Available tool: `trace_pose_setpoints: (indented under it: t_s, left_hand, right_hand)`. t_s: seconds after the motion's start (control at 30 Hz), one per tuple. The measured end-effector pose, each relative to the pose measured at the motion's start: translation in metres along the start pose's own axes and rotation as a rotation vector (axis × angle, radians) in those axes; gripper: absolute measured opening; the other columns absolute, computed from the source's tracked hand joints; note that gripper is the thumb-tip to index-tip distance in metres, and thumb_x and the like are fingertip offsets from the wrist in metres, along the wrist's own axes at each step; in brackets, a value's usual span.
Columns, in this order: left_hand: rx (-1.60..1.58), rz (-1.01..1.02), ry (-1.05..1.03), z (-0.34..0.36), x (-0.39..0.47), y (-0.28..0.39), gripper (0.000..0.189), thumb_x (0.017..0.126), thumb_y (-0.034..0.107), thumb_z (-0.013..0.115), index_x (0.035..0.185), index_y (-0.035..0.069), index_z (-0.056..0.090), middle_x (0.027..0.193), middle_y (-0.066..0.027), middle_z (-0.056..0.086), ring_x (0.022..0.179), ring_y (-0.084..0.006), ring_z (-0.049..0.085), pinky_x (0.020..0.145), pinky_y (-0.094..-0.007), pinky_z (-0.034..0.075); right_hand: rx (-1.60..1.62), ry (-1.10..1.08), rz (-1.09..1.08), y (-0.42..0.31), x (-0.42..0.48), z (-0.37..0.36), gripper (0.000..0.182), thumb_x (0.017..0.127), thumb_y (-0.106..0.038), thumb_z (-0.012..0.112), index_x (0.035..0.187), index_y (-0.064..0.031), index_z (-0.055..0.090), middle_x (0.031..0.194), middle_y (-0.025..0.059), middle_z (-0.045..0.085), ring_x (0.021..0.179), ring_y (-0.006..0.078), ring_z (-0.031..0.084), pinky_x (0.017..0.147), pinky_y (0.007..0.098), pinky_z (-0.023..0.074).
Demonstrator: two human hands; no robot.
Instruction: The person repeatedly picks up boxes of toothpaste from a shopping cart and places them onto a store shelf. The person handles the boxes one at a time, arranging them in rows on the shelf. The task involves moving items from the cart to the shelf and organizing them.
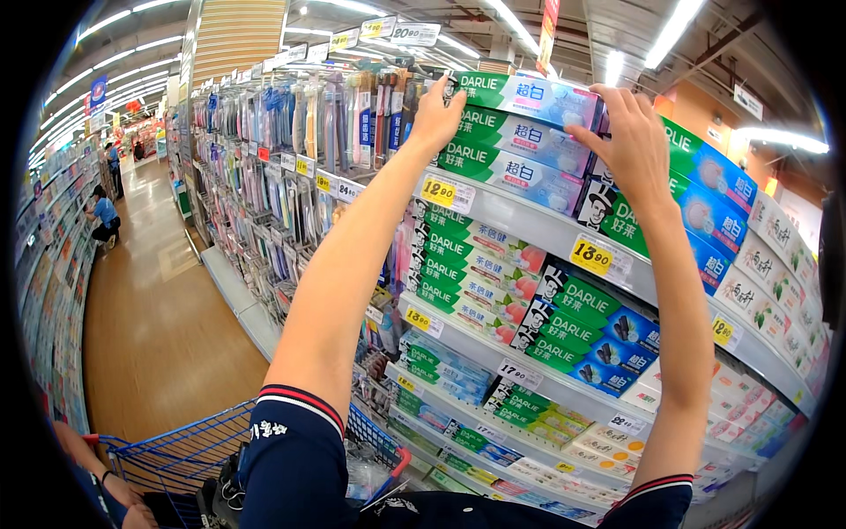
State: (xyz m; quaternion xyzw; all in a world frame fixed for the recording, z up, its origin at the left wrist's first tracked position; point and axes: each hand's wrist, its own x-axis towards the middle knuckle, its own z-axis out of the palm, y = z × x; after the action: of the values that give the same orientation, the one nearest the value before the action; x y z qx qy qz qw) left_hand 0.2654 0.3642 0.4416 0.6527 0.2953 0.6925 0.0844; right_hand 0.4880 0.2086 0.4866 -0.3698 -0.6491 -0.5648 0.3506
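Observation:
A green and white Darlie toothpaste box (522,96) tops a stack on the upper shelf. My left hand (437,118) touches its left end, fingertips behind the edge. My right hand (621,135) is at its right end, the thumb on the front lower corner and the fingers over the top. Similar boxes (509,165) lie beneath it. Right of my right wrist stands a stack of green and blue Darlie boxes (717,192). More toothpaste boxes (476,264) fill the shelf below.
Toothbrush packs (297,125) hang on racks to the left. A blue wire shopping cart (178,456) holding a bag and plastic packages stands below, with another person's hands (122,489) beside it. A person in blue (104,213) crouches down the aisle. Price tags (595,254) line the shelf edge.

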Motion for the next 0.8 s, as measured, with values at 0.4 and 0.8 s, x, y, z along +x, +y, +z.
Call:
trace_pose_setpoints:
  t_s: [0.4, 0.8]
  left_hand:
    - [0.118, 0.026, 0.154, 0.027, -0.003, -0.013, 0.064, 0.076, 0.032, 0.058, 0.124, -0.004, 0.038, 0.114, -0.0292, 0.044, 0.109, -0.0378, 0.042, 0.095, -0.0407, 0.032]
    - [0.141, -0.047, 0.217, 0.019, -0.025, 0.02, 0.054, 0.085, 0.025, 0.046, 0.127, -0.006, 0.03, 0.124, -0.0256, 0.035, 0.117, -0.0373, 0.035, 0.099, -0.0391, 0.028]
  right_hand:
    - [-0.284, -0.167, -0.04, -0.008, -0.001, 0.005, 0.043, 0.071, -0.021, 0.065, 0.109, -0.006, 0.053, 0.108, 0.0076, 0.052, 0.112, 0.0257, 0.041, 0.104, 0.0384, 0.0239]
    - [0.051, 0.106, 0.095, -0.045, 0.001, 0.002, 0.036, 0.082, -0.015, 0.057, 0.117, -0.0091, 0.052, 0.114, 0.0088, 0.054, 0.109, 0.0229, 0.048, 0.094, 0.0352, 0.0359]
